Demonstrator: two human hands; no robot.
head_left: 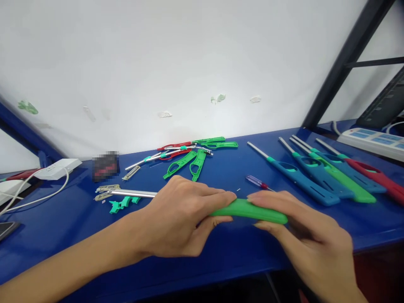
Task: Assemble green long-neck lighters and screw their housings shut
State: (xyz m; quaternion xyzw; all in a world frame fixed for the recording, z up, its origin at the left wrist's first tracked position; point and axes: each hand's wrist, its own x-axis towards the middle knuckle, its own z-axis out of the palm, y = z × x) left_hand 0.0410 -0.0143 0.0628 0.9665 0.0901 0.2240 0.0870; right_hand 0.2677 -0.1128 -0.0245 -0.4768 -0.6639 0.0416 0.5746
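A green lighter (252,211) lies crosswise between my hands above the blue table, its metal tube pointing left. My left hand (186,214) is closed around its middle and hides the trigger part. The fingers and thumb of my right hand (306,231) pinch the handle's right end. Behind my left hand lie small teal parts (125,203) and clear plastic parts (107,189). A small screwdriver (256,182) rests on the table beyond my right hand.
Green shell halves (198,164), red shells (175,154) and metal tubes lie near the wall. Blue lighters (303,181), a green one and a red one (378,176) are at the right. White power strips (372,141) (58,168) stand at both sides.
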